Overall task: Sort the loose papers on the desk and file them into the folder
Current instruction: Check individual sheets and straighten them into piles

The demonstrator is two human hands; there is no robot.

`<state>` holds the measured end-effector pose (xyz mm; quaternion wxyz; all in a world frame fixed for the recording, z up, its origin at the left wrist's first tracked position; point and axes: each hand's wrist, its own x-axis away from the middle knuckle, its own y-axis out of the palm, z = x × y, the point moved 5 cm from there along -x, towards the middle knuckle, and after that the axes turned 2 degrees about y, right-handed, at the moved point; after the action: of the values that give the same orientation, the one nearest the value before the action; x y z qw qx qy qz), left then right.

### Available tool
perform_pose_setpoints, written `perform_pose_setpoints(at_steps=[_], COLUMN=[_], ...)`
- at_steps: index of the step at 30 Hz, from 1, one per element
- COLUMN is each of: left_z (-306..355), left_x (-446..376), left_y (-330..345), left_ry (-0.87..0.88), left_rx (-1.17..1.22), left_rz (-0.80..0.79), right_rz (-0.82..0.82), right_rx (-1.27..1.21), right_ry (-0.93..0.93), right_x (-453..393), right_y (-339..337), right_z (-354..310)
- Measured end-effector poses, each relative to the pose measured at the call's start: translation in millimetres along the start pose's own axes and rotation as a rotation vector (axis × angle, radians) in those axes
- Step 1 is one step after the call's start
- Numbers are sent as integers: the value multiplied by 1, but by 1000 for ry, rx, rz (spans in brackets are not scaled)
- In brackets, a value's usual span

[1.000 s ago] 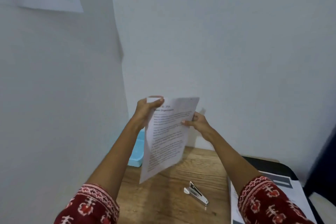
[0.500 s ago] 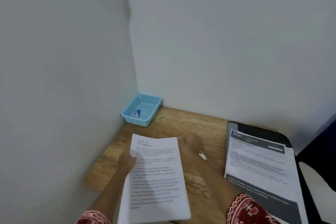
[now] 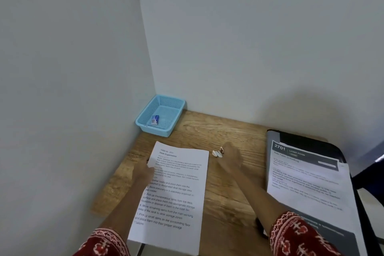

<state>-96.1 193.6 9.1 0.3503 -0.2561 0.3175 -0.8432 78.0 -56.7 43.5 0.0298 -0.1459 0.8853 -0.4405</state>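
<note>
White printed sheet [image 3: 172, 191] lay flat; my left hand [image 3: 143, 171] pinned its edge, fingers hidden. Right hand [image 3: 229, 157] at stapler [image 3: 218, 153], probably for binding; grip blurred, can't tell.

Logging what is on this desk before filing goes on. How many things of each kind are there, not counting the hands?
Printed sheets: 2, one by the left hand, one on the folder
Folder: 1
Blue basket: 1
Small packet in the basket: 1
Small white item by the right hand: 1, too blurred to name
Total: 6
</note>
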Motion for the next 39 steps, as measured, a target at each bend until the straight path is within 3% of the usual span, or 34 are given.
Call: perform_pose_setpoints(at_steps=[8, 14, 21, 26, 29, 32, 35, 39], left_z=[2, 9, 54, 124, 175, 207, 215, 211], left_x=[-29, -35, -19, 16, 61, 107, 138, 134], left_y=[-4, 9, 48, 84, 135, 191, 229, 248], left_ry=[-91, -91, 18, 301, 447, 353, 275, 372], left_rx=[-30, 27, -12, -298, -50, 122, 130, -89], left_rz=[-110, -175, -237, -15, -202, -511, -743, -663], right_rz=[54, 93, 288, 529, 536, 473, 512, 490], right_rx=[-85, -221, -135, 69, 165, 170, 117, -49], right_ry=[30, 15, 95, 337, 605, 806, 805, 704], right_x=[-80, -85, -64, -14, 21, 48, 58, 54], right_y=[26, 25, -47, -109, -135, -153, -166, -169], right_z=[-36, -46, 36, 125, 180, 228, 249, 245])
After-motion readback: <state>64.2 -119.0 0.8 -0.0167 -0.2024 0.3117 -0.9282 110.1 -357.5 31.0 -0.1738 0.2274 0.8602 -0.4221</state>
